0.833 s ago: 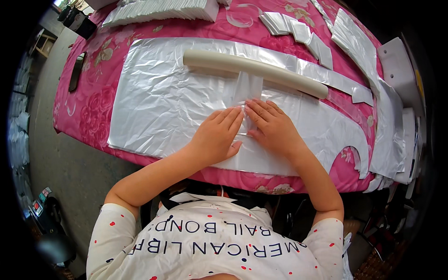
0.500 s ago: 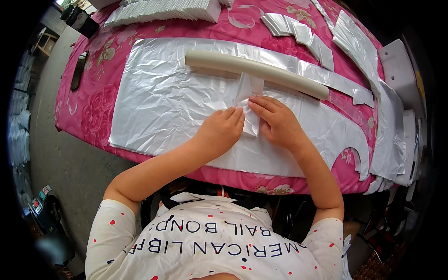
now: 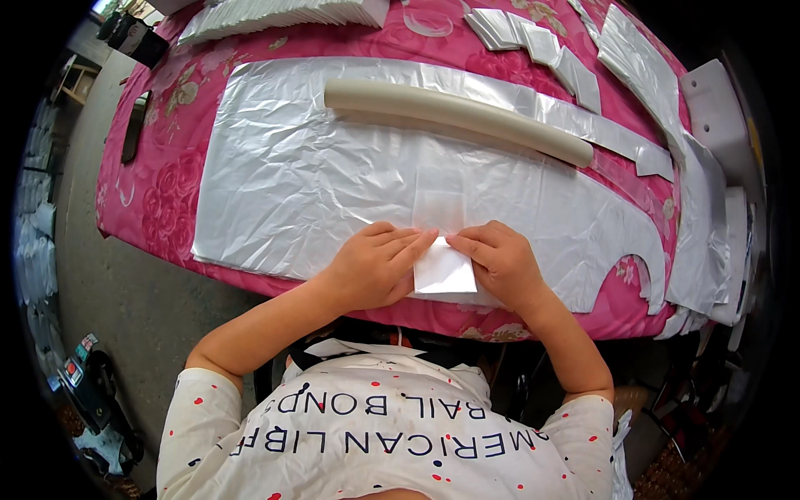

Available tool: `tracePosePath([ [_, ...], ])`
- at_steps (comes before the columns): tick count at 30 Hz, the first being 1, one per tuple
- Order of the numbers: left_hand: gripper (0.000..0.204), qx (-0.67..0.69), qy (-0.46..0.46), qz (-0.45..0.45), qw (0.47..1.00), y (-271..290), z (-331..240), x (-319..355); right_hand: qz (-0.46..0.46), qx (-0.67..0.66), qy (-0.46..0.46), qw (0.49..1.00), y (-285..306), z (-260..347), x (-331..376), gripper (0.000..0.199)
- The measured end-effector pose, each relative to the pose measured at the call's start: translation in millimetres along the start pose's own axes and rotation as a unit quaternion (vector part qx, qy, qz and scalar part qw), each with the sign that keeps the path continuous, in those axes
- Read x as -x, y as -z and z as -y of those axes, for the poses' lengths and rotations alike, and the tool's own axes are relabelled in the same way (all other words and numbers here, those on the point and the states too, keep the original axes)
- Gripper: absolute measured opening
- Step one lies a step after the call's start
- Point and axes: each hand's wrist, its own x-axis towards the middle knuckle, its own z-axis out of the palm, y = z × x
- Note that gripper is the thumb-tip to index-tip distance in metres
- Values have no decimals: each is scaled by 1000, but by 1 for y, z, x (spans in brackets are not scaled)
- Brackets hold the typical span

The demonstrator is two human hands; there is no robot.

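Left hand: the left hand (image 3: 377, 265) lies palm down, fingers stretched out flat, on the near part of the plastic sheet. Its fingertips touch the left edge of the folded white piece; it grips nothing.
Right hand: the right hand (image 3: 501, 260) lies with fingers curled a little and presses on the right edge of the folded piece. I cannot tell if the thumb goes under it.
Folded piece: a small folded white plastic piece (image 3: 444, 268), almost square, lies between the two hands, near the front edge of the bench.
Sheet: a large pile of clear plastic sheets (image 3: 317, 175) is spread flat over the bench (image 3: 142, 192), which has a pink flowered cover.
Tube: a long beige tube (image 3: 454, 115) lies across the far side of the sheet.
Around: folded plastic pieces (image 3: 533, 42) lie in a row at the far right.
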Motion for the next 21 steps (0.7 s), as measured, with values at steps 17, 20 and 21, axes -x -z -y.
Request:
tracePosePath([
  [17,80,223,411,26,884,15,8,-40,134,-238,-450,850,16,-9,-58,28],
  [20,80,124,322,5,939,11,5,-35,136,-230,-453,850,17,-7,-59,29],
  [21,80,64,243,-26,968,2,6,-30,135,-229,-452,852,17,-6,-59,29],
])
